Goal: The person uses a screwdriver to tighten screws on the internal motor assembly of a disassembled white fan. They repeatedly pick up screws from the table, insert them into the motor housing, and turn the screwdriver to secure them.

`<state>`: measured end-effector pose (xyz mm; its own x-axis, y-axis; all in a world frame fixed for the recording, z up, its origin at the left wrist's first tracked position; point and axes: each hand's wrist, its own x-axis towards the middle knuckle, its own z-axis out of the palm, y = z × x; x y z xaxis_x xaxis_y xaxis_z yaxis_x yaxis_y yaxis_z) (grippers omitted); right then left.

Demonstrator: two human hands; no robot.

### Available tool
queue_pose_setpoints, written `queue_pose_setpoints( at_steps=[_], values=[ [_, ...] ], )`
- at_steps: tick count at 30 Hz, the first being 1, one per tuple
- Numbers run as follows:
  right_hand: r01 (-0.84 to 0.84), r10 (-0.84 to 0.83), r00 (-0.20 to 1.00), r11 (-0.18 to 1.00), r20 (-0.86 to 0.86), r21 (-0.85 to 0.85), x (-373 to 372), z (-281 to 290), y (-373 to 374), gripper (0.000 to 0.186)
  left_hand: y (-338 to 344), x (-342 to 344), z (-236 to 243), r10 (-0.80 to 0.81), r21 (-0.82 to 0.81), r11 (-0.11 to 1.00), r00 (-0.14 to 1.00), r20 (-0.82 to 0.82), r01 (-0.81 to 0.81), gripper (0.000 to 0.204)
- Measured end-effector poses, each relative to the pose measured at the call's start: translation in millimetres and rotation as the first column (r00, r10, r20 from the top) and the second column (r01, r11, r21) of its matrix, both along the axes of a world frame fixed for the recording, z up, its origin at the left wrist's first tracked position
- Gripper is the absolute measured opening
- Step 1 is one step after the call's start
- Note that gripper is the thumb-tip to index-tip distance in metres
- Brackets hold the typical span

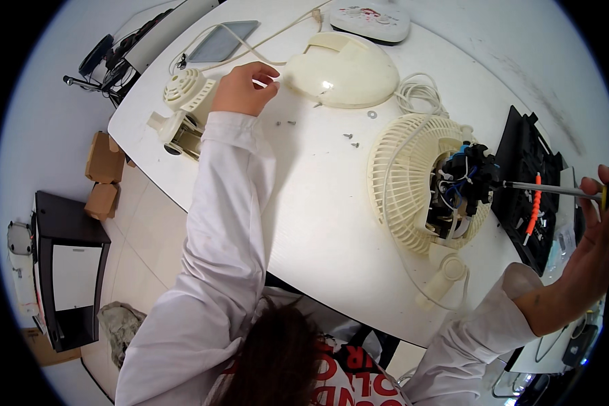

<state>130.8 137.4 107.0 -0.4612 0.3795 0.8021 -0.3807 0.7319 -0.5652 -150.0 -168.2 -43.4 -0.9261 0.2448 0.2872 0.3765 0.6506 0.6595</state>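
Note:
My left hand point(254, 88) is over the table point(318, 196), fingers loosely bent and apart, nothing visible in them, beside a cream oval shell point(342, 71) with small screws point(348, 136) nearby. My right hand point(592, 240) grips a screwdriver point(534, 186), whose long shaft reaches into the black wired housing point(463, 176) on a cream fan grille point(392, 169). A jointed cream piece point(443, 274) hangs below the grille, with a pale cable across it. Cream plastic parts point(186, 95) lie left of my left hand.
A black open tool case point(521, 149) with an orange flexible extension point(536, 206) lies right of the grille. At the back are a grey tray point(223, 42), cables and a white rounded object point(369, 20). Cardboard boxes point(103, 155) and a dark cabinet point(71, 271) stand on the floor to the left.

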Motion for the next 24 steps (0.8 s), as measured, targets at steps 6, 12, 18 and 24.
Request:
queue_pose_setpoints(
  at_steps=[6,12,18,24],
  values=[
    [0.018,-0.018,1.000,1.000,0.005,0.004,1,0,5,0.036,2,5,5,-0.008,-0.097,0.995,0.997,0.080,0.015,0.023],
    [0.147,-0.147,0.989,0.989,-0.003,-0.028,-2,3,-8,0.036,0,6,6,-0.100,-0.222,0.963,0.969,0.227,0.151,0.020],
    [0.099,-0.099,0.995,0.994,-0.004,0.048,1,2,3,0.037,5,12,9,-0.217,-0.344,0.883,0.927,0.305,0.320,0.021],
    [0.099,-0.098,0.995,0.994,-0.020,0.047,0,0,0,0.033,15,17,6,-0.154,-0.432,0.865,0.955,0.253,0.254,0.018]
  ],
)
